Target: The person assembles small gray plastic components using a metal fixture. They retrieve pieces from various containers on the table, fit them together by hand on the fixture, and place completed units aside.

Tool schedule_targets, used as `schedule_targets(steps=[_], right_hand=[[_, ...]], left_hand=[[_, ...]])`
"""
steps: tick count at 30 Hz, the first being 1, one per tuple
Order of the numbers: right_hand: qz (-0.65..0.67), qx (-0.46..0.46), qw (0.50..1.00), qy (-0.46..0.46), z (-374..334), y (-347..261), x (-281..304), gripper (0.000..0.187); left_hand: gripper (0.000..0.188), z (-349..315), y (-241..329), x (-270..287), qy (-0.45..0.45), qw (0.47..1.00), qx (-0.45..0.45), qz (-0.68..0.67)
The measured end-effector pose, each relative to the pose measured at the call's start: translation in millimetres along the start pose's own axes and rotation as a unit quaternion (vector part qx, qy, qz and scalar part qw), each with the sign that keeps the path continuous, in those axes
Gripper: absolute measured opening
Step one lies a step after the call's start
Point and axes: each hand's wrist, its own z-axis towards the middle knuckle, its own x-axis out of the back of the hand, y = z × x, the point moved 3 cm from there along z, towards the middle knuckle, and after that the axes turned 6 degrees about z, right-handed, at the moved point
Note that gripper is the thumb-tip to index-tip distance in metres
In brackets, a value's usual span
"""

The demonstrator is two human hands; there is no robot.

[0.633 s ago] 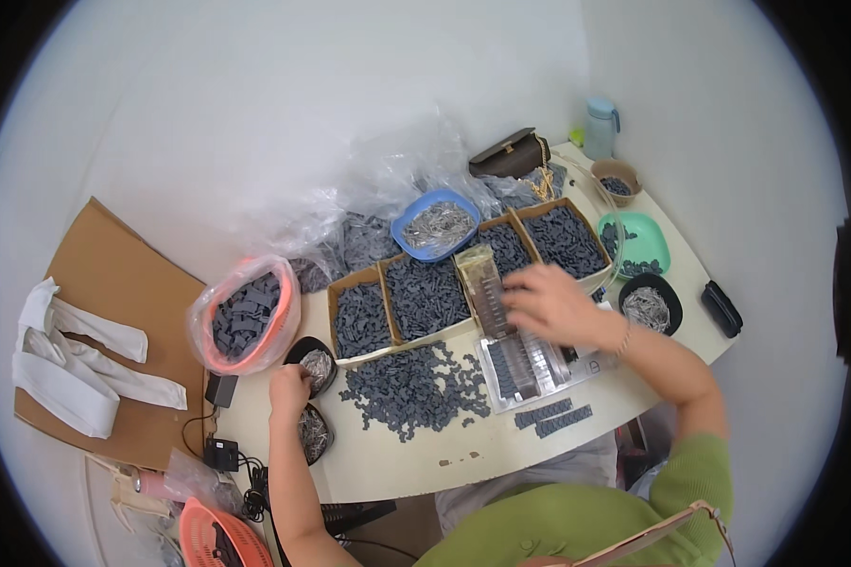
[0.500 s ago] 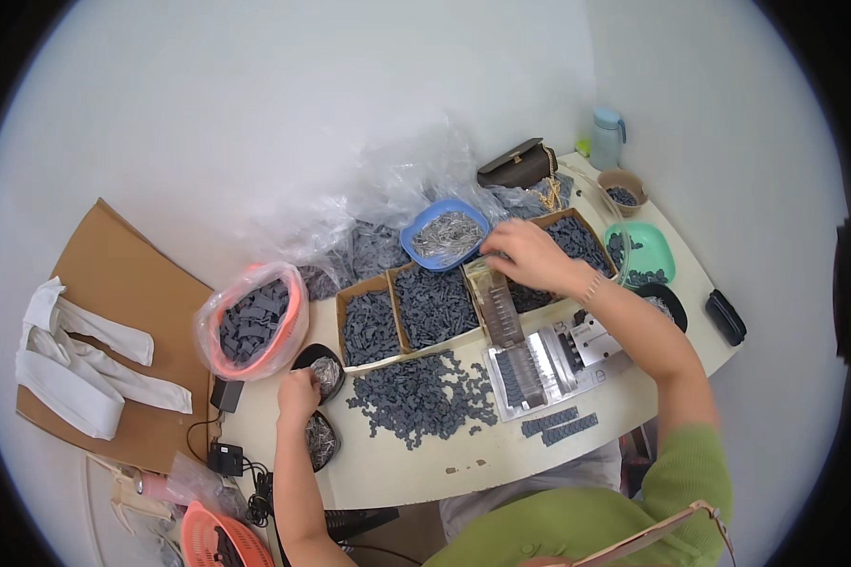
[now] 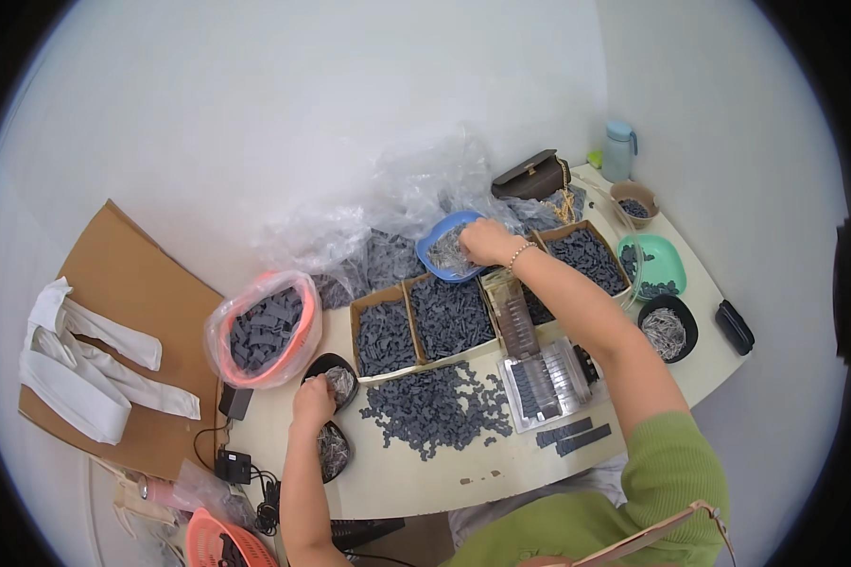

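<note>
My right hand (image 3: 487, 243) is over the blue bowl (image 3: 432, 230), its fingers drawn together at the thin metal pins (image 3: 447, 248) in it. Whatever those fingers hold is hidden. At the left, my left hand (image 3: 314, 401) rests by a small black bowl (image 3: 321, 367) of metal pins, fingers bent closed at its edge; I cannot make out what is in them. A second black dish (image 3: 334, 452) of pins lies just below. Under my right forearm stands a clear plastic fixture (image 3: 569, 378) with a slotted upright strip (image 3: 515, 323) and rows of grey pieces.
Cardboard boxes (image 3: 414, 317) of small grey parts stand mid-table, with a loose grey pile (image 3: 435, 406) before them. An orange basket (image 3: 314, 326) is left; a green tray (image 3: 669, 255) and black pin bowl (image 3: 688, 326) are right. Two grey strips (image 3: 583, 440) lie near the front edge.
My right hand has moved from the top of the slotted strip left into the blue bowl. My left hand stays by the black bowl. The whole view has shifted slightly.
</note>
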Motion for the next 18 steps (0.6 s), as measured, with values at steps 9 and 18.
schedule_targets(steps=[9, 18], right_hand=[[0.059, 0.001, 0.995, 0.081, -17.6, 12.9, 3.3, 0.018], [0.176, 0.049, 0.958, 0.221, -58.0, 9.6, 31.5, 0.013]], left_hand=[[0.004, -21.5, 92.1, 44.3, 0.128, 0.969, -0.076, -0.199], [0.007, -67.3, 288.9, 11.0, 0.193, 0.891, -0.324, -0.253]])
